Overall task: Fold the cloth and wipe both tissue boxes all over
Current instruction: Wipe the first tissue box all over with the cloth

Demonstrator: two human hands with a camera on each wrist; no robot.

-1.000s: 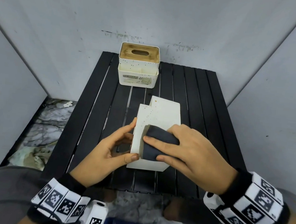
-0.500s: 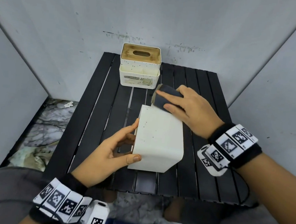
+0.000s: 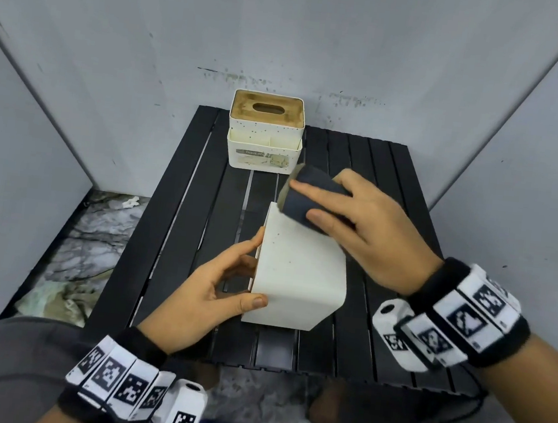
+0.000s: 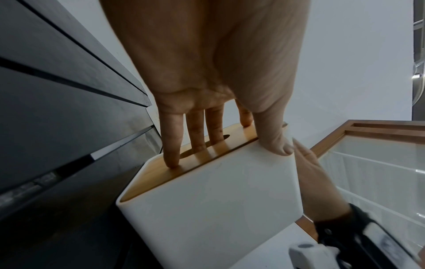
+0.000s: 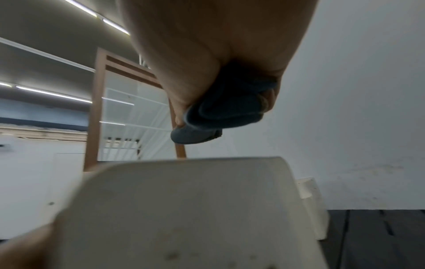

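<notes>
A white tissue box (image 3: 298, 275) lies on its side in the middle of the black slatted table (image 3: 178, 235). My left hand (image 3: 250, 270) holds its left end. The left wrist view shows my left hand (image 4: 227, 154) with fingers on the box's wooden lid (image 4: 202, 163) and thumb on the white face. My right hand (image 3: 306, 202) grips a folded dark cloth (image 3: 312, 180) and holds it against the box's far top edge. In the right wrist view the cloth (image 5: 193, 136) is bunched above the box (image 5: 184, 209). A second speckled tissue box (image 3: 265, 134) with a wooden top stands upright at the back.
Grey panels close in the table on the left, back and right. The second box (image 5: 310, 200) stands just beyond the cloth. Bare slats lie to the right (image 3: 393, 195) of the boxes and to the left. A marbled floor (image 3: 88, 243) shows past the left edge.
My right hand has swept the cloth from the near part of the box's top face to its far end. The left hand has stayed on the box's left end.
</notes>
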